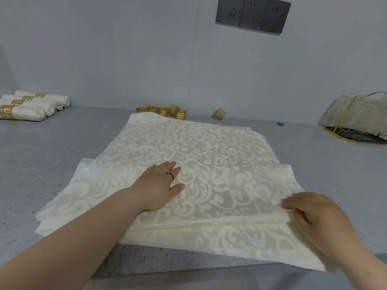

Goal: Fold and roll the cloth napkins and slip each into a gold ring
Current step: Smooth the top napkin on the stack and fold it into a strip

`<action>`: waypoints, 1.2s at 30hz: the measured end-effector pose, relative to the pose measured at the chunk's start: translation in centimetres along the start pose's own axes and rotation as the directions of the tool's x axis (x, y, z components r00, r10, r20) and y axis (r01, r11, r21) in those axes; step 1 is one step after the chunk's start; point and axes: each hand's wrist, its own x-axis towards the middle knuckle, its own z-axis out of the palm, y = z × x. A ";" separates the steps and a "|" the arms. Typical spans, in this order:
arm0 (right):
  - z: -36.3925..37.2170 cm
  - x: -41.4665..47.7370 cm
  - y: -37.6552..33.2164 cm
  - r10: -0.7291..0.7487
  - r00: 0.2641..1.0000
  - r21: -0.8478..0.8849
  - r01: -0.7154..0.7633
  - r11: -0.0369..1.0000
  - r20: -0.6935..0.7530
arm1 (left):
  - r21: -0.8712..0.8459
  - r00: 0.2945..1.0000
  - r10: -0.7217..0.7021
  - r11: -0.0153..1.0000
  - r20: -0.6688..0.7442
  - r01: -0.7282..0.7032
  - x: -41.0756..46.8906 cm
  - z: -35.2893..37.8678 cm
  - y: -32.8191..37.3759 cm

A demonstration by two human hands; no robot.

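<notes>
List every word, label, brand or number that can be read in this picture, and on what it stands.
None can be read.
Wall sockets: small marks on the lower edge, too blurred to read.
Gold rings: a cut pattern only, no letters.

No legible text, label, brand name or number appears anywhere in the view. The gold rings [161,110] near the far edge of the countertop [62,143] carry only a cut-out geometric key pattern, not lettering. The wall sockets [253,14] show a small blue mark at one lower corner, too small to read.
</notes>
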 end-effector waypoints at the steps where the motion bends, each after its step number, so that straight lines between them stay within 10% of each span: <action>1: -0.2 -0.1 -0.1 0.000 0.999 0.022 -0.001 1.000 0.036 | 0.002 1.000 0.001 1.000 0.002 -0.001 0.0 0.1 0.0; 7: -1.7 3.0 -3.8 0.197 0.966 0.205 -0.230 0.951 0.170 | 0.009 0.999 0.036 0.999 -0.004 -0.036 0.1 0.2 -0.2; 15: 4.7 11.3 -13.0 0.031 0.849 0.298 -0.219 0.929 0.527 | 0.016 0.996 0.072 0.997 -0.045 -0.071 0.1 0.5 -0.4; 25: 8.1 10.4 -12.0 0.149 0.654 -0.004 -0.217 0.976 0.741 | 0.021 0.997 0.034 0.999 -0.063 -0.032 -0.1 0.2 -1.1; 33: 5.3 8.8 -5.2 0.336 0.634 -0.125 -0.354 0.927 0.696 | 0.067 0.977 -0.209 0.975 -0.037 0.211 -3.1 -1.0 -9.2; 36: 4.7 9.2 -6.4 0.228 0.770 -0.095 -0.214 0.972 0.596 | 0.065 0.972 -0.234 0.970 -0.041 0.236 -3.6 -0.9 -10.1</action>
